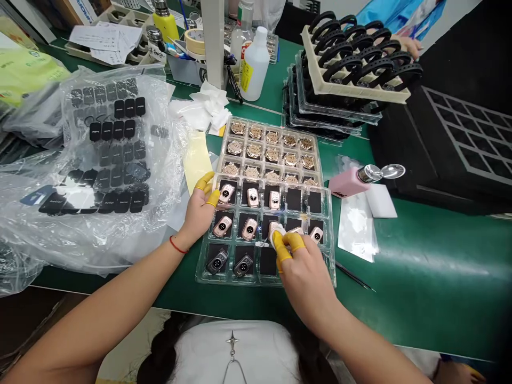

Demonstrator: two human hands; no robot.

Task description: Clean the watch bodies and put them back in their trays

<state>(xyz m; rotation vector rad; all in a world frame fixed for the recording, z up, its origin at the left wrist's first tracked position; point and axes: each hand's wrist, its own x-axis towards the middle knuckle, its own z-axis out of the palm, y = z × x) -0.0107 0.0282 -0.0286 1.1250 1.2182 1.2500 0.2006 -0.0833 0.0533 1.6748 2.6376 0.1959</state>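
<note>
A clear plastic tray [330, 213] holds several pink and dark smartwatch cases, such as a pink one [249, 228] and a dark one [218, 261], on black pads. At its upper left corner, my left hand [200, 208] grips the edge, yellow finger cots on thumb and fingers. My right hand [302, 272], also in yellow finger cots, pinches a small white wipe [277, 232] against a pink watch case in the middle row. That case is mostly covered. Behind, partly overlapped, lies another tray [318, 154] of round gold watch cases.
A pink pump bottle [349, 182] and tweezers [356, 276] lie right of the trays. Stacked trays of black watch straps [356, 64] stand behind, with another person's hand [408, 47] beyond. Left is bubble wrap [168, 154]; a white bottle [255, 66] stands near a post [214, 42].
</note>
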